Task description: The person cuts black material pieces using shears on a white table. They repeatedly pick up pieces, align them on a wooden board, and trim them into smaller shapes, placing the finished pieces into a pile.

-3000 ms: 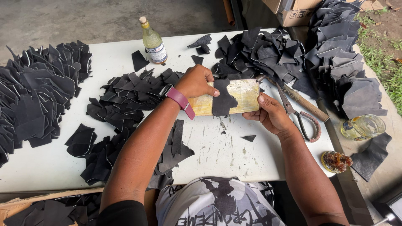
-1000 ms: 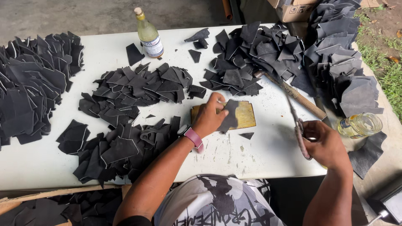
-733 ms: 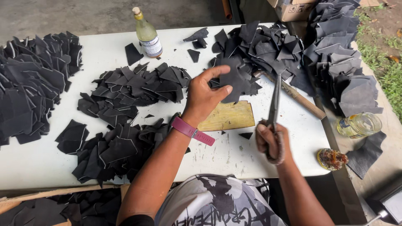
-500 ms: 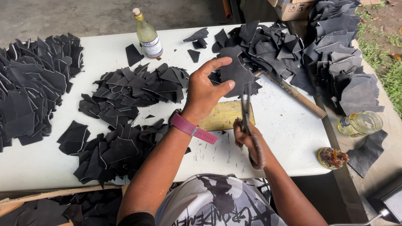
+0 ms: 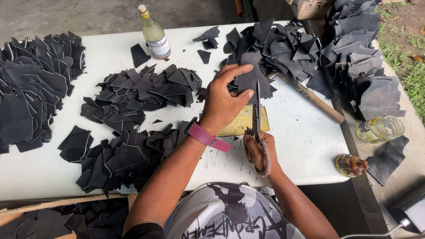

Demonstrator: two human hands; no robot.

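White worktable (image 5: pixel 305 141), outdoors, concrete behind. Left hand (image 5: pixel 223 104): fingers closed on a black leather piece (image 5: pixel 252 77), lifted above a yellow board (image 5: pixel 243 124). Right hand (image 5: pixel 261 150): fingers through the handles of scissors (image 5: pixel 258 110), blades upright beside that piece. Around: heaps of black leather offcuts (image 5: pixel 146 90), glass bottle (image 5: pixel 153 32), wooden-handled hammer (image 5: pixel 312 98), glass jar (image 5: pixel 380 129).

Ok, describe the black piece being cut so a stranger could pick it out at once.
Start at the white table and find the tan wooden block near its front edge. Just above it, the left hand lifts one black piece against the scissors in the right hand. It alone is held up; the other pieces lie in heaps.
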